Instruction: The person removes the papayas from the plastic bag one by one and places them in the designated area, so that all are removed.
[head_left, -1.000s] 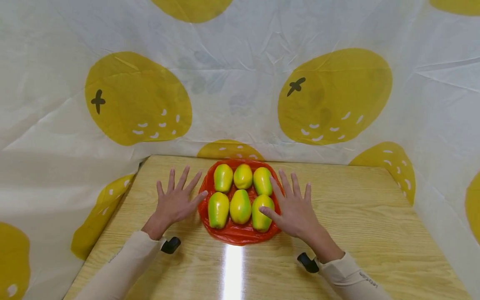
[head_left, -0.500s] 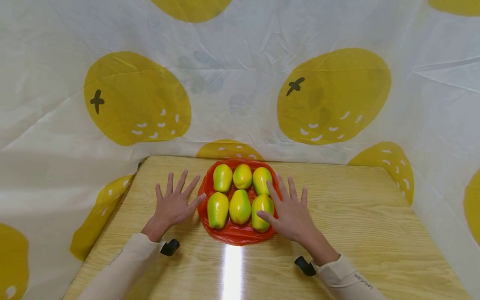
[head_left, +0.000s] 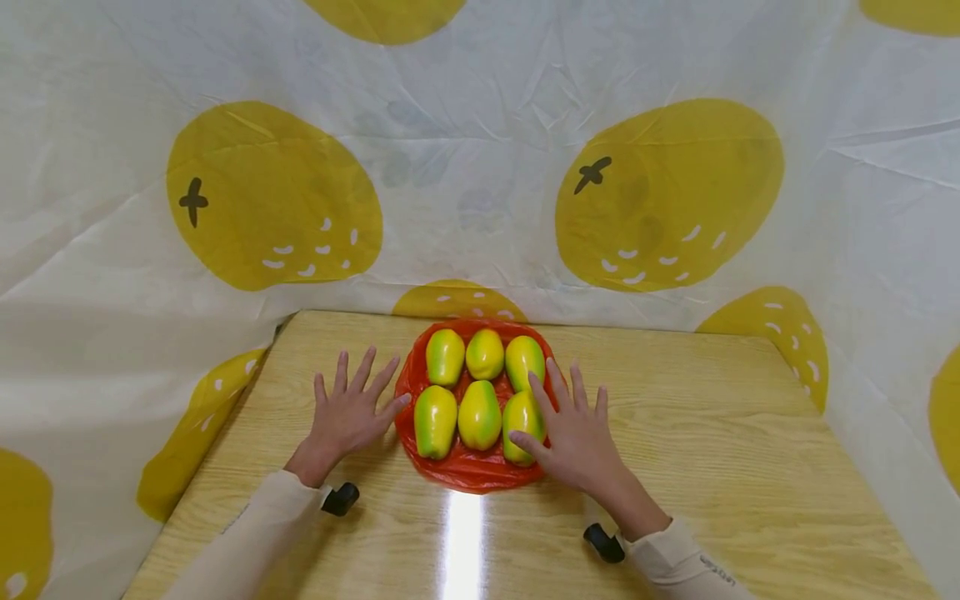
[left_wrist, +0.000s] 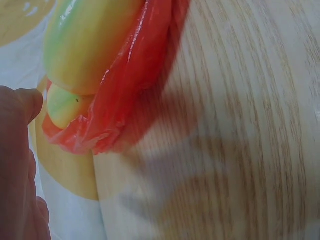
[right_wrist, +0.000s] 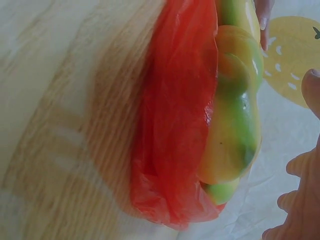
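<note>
Several glossy yellow-green fruits (head_left: 479, 415), shaped like papayas or mangoes, lie in two rows in a red plastic bag (head_left: 480, 481) whose mouth is spread wide. My left hand (head_left: 347, 421) is beside the bag's left side, fingers straight and spread, its thumb tip over the rim in the head view. On the other side, my right hand (head_left: 583, 442) is spread above the bag's right rim. Its thumb and index finger overlap the right-hand fruits (head_left: 525, 358) in that view. In the wrist views, both hands appear raised above the table and grip nothing.
The bag stands on a wood-grain table (head_left: 712, 450), close to its far edge. Behind and at both sides hangs a white cloth (head_left: 465, 192) printed with large yellow fruit. A black wrist device (head_left: 341, 499) is at the left cuff, another (head_left: 603, 543) at the right.
My right hand has shifted a little left and toward me, further over the right-hand fruits. My left hand has come slightly toward me. The bag and fruits have stayed in place.
</note>
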